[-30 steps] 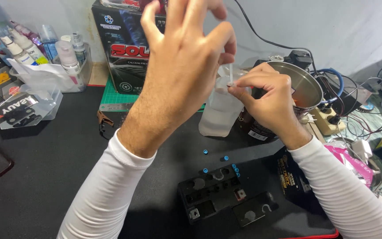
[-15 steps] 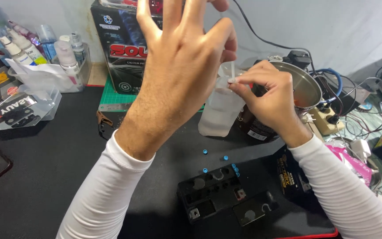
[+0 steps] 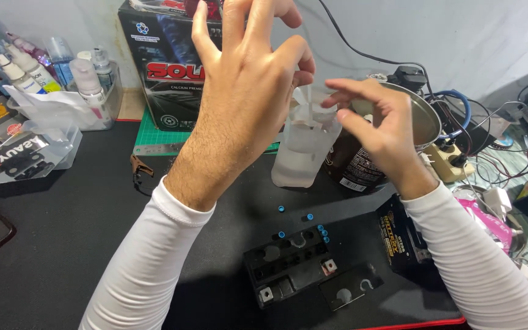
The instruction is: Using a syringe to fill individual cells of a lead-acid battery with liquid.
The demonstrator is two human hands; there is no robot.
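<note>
2 hands over 1 cloudy plastic bottle (image 3: 304, 150) standing on the black mat (image 3: 62, 244): left hand (image 3: 249, 91) raised, fingers spread, holding nothing; right hand (image 3: 377, 125) loosely open beside the bottle's top, contact unclear. Black battery (image 3: 291, 266) lies below.

A cluttered bench set against a pale wall.

The wall (image 3: 459, 36) behind is a plain, faintly bluish white, evenly lit with soft shadows, and a black cable (image 3: 362, 52) hangs across it. The worktop is covered by a black mat (image 3: 62, 244) with a red edge (image 3: 423, 322) at the near right. A green cutting mat (image 3: 154, 131) lies toward the back. Spray bottles (image 3: 87, 76) stand in a clear tray at the back left; tangled wires (image 3: 508, 153) crowd the right side.
</note>
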